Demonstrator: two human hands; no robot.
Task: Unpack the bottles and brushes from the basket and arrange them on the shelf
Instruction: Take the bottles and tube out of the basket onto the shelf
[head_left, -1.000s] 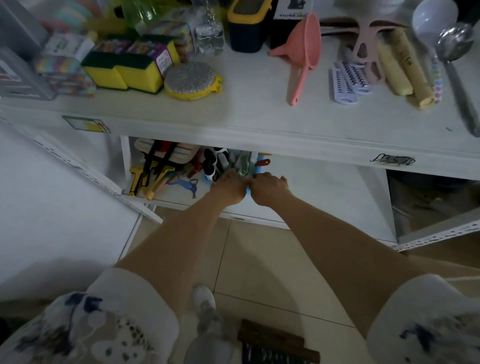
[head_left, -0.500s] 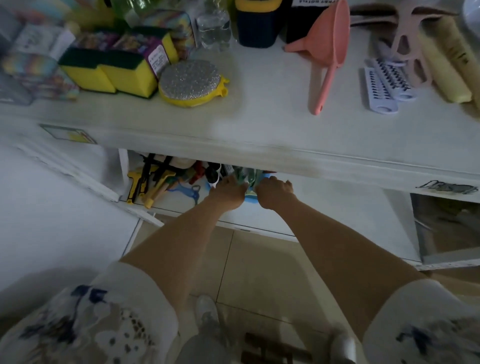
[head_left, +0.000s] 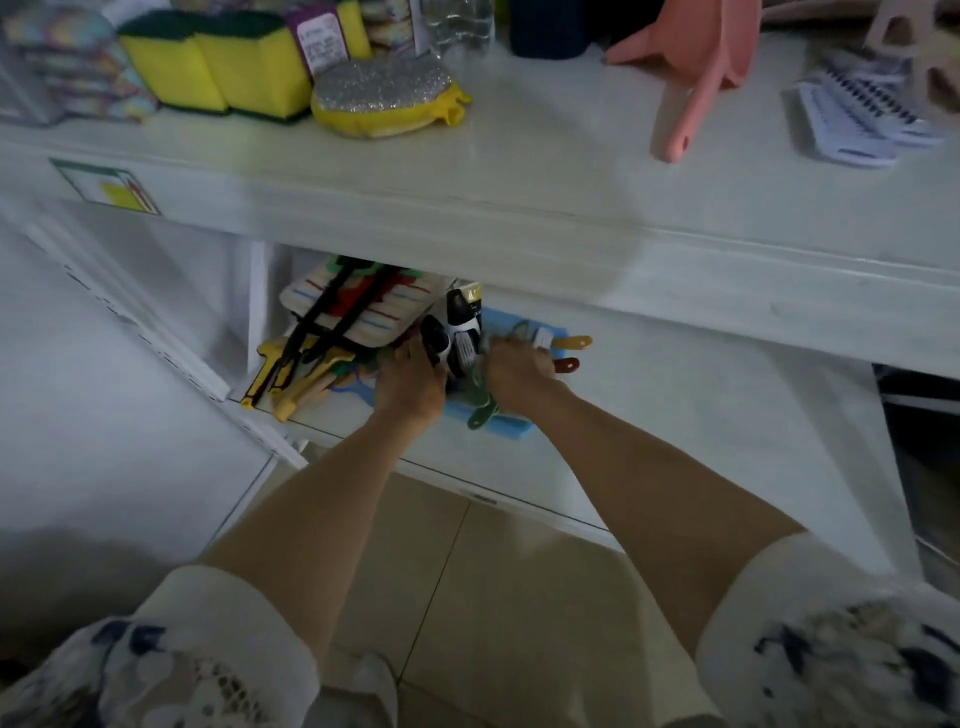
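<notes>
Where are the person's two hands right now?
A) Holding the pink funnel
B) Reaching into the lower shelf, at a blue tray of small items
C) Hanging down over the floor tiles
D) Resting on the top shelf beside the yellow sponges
B: the left hand and right hand are both under the top shelf, among the items on the blue tray on the lower shelf.

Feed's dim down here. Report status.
Left hand and right hand both on brushes, lower shelf. Grip unclear. Upper shelf overhangs.
</notes>
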